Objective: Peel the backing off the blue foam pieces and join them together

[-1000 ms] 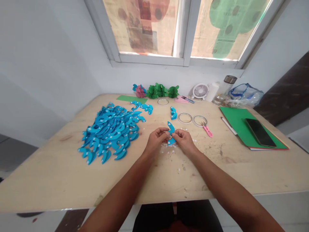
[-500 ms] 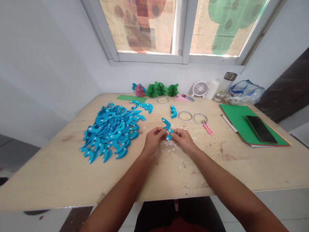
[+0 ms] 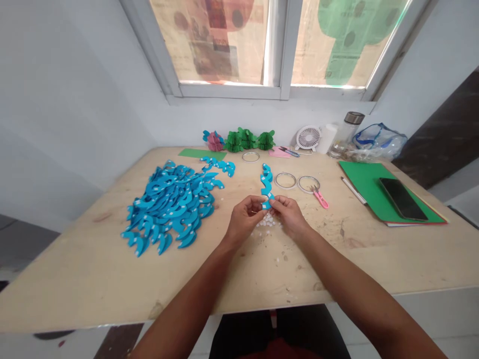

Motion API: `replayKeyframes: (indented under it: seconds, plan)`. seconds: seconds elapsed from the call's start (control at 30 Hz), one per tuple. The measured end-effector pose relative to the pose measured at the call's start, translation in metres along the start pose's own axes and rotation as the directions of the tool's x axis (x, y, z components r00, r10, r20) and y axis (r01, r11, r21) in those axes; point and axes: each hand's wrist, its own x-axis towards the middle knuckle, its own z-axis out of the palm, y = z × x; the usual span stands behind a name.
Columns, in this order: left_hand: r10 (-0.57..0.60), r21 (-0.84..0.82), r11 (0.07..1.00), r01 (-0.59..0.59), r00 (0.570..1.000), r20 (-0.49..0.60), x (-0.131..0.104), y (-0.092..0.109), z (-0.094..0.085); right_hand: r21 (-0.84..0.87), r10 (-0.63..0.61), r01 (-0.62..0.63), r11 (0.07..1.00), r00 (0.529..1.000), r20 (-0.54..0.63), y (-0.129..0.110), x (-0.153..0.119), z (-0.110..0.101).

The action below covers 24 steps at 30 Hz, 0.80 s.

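Between my hands is a curved blue paper piece (image 3: 266, 191) with small white squares on it. My left hand (image 3: 246, 214) pinches its left side, and my right hand (image 3: 288, 212) pinches its lower right side. Just beyond it, another blue piece (image 3: 266, 170) lies on the table; whether the two touch I cannot tell. Below my fingertips many tiny white squares (image 3: 266, 220) are scattered over the wood. To the left spreads a large heap of blue curved pieces (image 3: 175, 199), with a smaller group (image 3: 220, 165) behind it.
Tape rolls (image 3: 286, 180) and pink-handled snips (image 3: 320, 197) lie right of my hands. Farther right, a phone (image 3: 403, 198) rests on green sheets (image 3: 362, 187) beside a white pen (image 3: 354, 190). Green paper figures (image 3: 247, 139), a small fan (image 3: 309, 137) and a bottle (image 3: 349, 132) stand at the back.
The blue piece in my hands has moved slightly away from me and to the right, nearer the piece lying beyond. Both hands still grip it.
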Motion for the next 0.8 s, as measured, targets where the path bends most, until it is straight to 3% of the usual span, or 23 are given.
replayKeyframes:
  seconds: [0.17, 0.43, 0.6, 0.8]
  plan:
    - [0.037, 0.044, 0.998, -0.037, 0.999, 0.0, -0.0014, -0.0015, -0.0004, 0.026, 0.003, -0.004, 1.0, 1.0, 0.03, 0.0006, 0.001, -0.0023]
    - [0.146, 0.256, 0.957, -0.137, 0.989, -0.017, -0.0019, 0.0006, -0.0002, -0.011, -0.009, 0.01, 1.0, 1.0, 0.021, 0.0007, 0.001, -0.0012]
    - [0.031, 0.023, 0.999, -0.03, 1.0, -0.008, -0.0016, 0.0022, -0.0004, 0.031, -0.032, 0.031, 0.999, 0.998, 0.053, -0.0039, -0.0007, -0.0011]
    - [-0.14, -0.241, 0.958, 0.156, 0.987, 0.081, 0.003, -0.0042, -0.0036, 0.082, -0.02, 0.008, 0.997, 0.99, 0.14, -0.0075, -0.002, -0.0017]
